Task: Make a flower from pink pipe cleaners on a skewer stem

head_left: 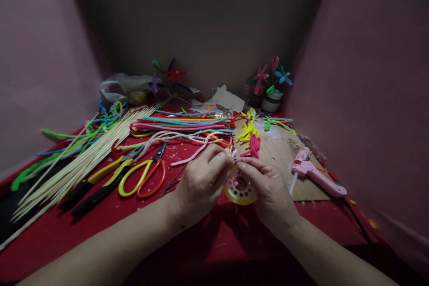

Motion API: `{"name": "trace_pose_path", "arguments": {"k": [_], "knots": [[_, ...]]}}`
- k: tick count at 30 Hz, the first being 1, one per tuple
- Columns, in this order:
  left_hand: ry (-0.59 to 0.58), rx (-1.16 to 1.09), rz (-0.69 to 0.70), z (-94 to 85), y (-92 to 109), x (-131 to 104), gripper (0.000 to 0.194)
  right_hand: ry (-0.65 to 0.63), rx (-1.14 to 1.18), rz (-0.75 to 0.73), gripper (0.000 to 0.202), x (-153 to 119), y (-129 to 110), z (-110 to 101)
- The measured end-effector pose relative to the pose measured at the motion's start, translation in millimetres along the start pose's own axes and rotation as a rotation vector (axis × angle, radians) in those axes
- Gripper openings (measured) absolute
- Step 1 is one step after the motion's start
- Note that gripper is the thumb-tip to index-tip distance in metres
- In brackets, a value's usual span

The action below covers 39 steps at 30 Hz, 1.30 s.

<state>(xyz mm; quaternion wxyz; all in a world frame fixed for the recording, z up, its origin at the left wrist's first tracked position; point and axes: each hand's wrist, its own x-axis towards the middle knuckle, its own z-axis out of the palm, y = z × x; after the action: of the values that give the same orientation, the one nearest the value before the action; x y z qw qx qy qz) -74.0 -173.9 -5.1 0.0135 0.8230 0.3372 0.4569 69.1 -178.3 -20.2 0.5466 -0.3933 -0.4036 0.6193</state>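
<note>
My left hand (206, 178) is closed, its fingertips pinched near my right hand's. A small whitish-pink tip (233, 153) pokes out above those fingertips; what it belongs to is hidden. My right hand (268, 185) pinches with thumb and forefinger at the top of a roll of clear yellowish tape (244, 198), whose pale core has a ring of round holes. The roll hangs upright between both palms, above the red cloth. Just beyond the fingers lies a pink bundle of bent pipe cleaners (254, 145), with yellow bent pipe cleaners (248, 133) behind it.
Left lie wooden skewers (90, 156), pliers (103, 183), scissors (147, 176) and straight pipe cleaners (184, 124). A pink glue gun (317, 172) rests on cardboard (275, 156) at right, its cord trailing. Pipe-cleaner flowers (176, 74) and a jar (271, 100) stand at the back.
</note>
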Motion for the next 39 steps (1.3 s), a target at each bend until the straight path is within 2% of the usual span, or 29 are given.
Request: {"name": "trace_pose_path", "arguments": {"k": [8, 12, 17, 24, 32, 36, 39], "knots": [[0.023, 0.203, 0.108, 2.6, -2, -4, 0.007, -0.059, -0.074, 0.0, 0.015, -5, -8, 5], [0.001, 0.283, 0.207, 2.5, -5, -8, 0.015, -0.065, -0.075, 0.011, 0.016, -8, -13, 9], [-0.017, 0.31, 0.281, 1.6, -11, -13, 0.022, -0.132, -0.102, 0.019, 0.01, -5, -10, 3], [-0.121, 0.327, 0.405, -1.0, -21, -19, 0.034, -0.275, 0.1, 0.112, 0.012, 1, -6, -2], [-0.111, 0.269, 0.337, -1.4, -16, -11, 0.021, -0.194, 0.301, 0.097, 0.006, 0, 5, 3], [-0.12, 0.267, 0.256, -3.0, -11, -9, 0.016, -0.151, 0.29, 0.065, 0.006, 0, 8, 4], [-0.112, 0.242, 0.216, -3.2, -8, -9, 0.02, -0.122, 0.218, 0.013, 0.009, 1, 11, 3]]}}
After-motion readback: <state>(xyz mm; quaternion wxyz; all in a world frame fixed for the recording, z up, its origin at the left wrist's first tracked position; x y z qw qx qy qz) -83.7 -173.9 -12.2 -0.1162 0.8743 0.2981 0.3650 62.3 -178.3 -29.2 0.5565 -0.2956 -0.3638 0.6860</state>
